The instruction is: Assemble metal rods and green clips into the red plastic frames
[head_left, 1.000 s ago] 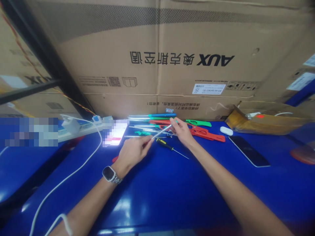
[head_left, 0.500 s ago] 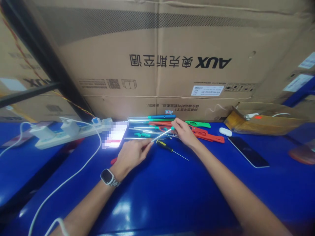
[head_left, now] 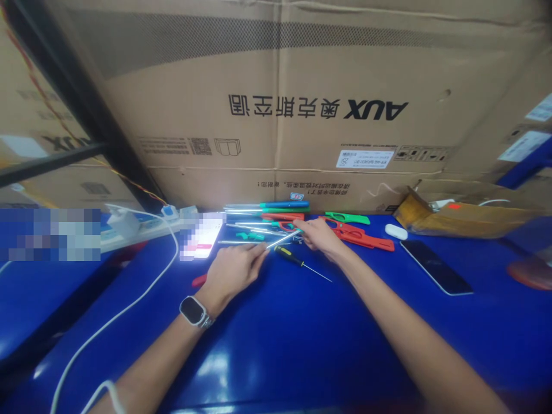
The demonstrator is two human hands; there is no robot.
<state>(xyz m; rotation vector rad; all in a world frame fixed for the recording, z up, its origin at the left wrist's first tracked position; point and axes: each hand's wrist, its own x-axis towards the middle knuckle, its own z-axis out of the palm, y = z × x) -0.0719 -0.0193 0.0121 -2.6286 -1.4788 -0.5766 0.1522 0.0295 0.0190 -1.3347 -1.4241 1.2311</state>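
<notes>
A thin silvery metal tube (head_left: 282, 239) with a green end slants between my two hands. My left hand (head_left: 233, 269), a watch at its wrist, pinches the tube's lower end. The fingers of my right hand (head_left: 319, 234) close around its green end and cover most of it. Just behind lie several similar metal tubes (head_left: 249, 225) and small green plastic pieces (head_left: 250, 236). Red lighter casing halves (head_left: 362, 237) lie to the right of my right hand, along with a green casing half (head_left: 347, 218). A black-and-yellow screwdriver (head_left: 290, 256) rests on the table below the tube.
On the blue table (head_left: 280, 345), a lit phone (head_left: 207, 236) lies left and a dark phone (head_left: 435, 267) right, near a white earbud case (head_left: 395, 232). A power strip (head_left: 146, 227) with a white cable (head_left: 142, 296) is at left. A large cardboard box (head_left: 302, 69) stands behind.
My right hand has moved slightly down and left, and its fingers now cover more of the tube's green end. My left hand keeps its pinch almost in place.
</notes>
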